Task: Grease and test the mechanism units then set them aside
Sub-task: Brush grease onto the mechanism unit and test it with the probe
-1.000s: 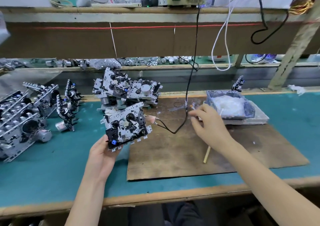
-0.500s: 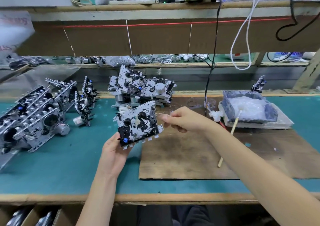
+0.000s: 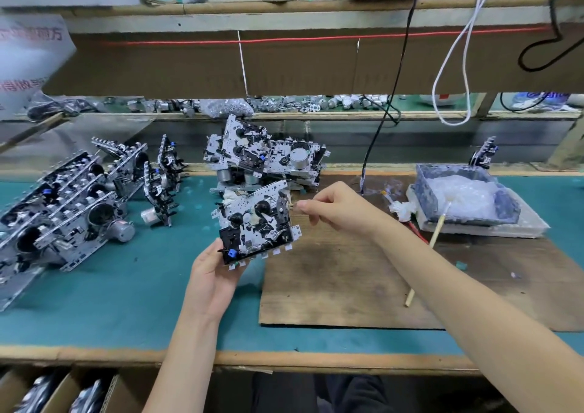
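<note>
1 indistinct item (image 3: 292,205) in right hand (image 3: 335,211); left hand (image 3: 214,275) grips mechanism unit (image 3: 257,223).

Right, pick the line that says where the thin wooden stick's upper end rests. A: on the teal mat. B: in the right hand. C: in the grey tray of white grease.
C: the thin wooden stick leans with its upper end in the grey tray of white grease, its lower end on the brown board.

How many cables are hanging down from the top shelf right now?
3. One black cable drops to the brown board, centre-right; a white cable loops right of it; a second black cable curls at the far right. Others may be hidden behind the shelf.
</note>
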Action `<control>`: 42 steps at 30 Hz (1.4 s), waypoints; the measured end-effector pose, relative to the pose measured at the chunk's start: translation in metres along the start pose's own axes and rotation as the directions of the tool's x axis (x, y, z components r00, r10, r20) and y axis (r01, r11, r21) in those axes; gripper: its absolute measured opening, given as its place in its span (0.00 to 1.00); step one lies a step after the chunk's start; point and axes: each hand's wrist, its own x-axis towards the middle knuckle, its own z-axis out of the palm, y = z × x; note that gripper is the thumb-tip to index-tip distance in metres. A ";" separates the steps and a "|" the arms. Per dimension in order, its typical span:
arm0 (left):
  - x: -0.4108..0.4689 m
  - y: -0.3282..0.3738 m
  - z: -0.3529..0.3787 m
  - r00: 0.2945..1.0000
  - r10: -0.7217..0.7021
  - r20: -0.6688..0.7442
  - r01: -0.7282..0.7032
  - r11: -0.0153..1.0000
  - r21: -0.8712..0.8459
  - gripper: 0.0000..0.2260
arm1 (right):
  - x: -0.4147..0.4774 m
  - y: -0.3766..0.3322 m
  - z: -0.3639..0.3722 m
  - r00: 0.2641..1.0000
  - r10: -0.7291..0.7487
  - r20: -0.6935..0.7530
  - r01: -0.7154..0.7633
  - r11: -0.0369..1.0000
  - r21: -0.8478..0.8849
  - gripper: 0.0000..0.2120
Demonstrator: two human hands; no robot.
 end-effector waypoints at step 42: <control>0.001 -0.002 0.000 0.997 0.072 0.019 -0.072 0.997 0.021 0.20 | -0.038 0.007 -0.041 0.935 0.009 -0.353 -0.241 0.748 -0.618 0.16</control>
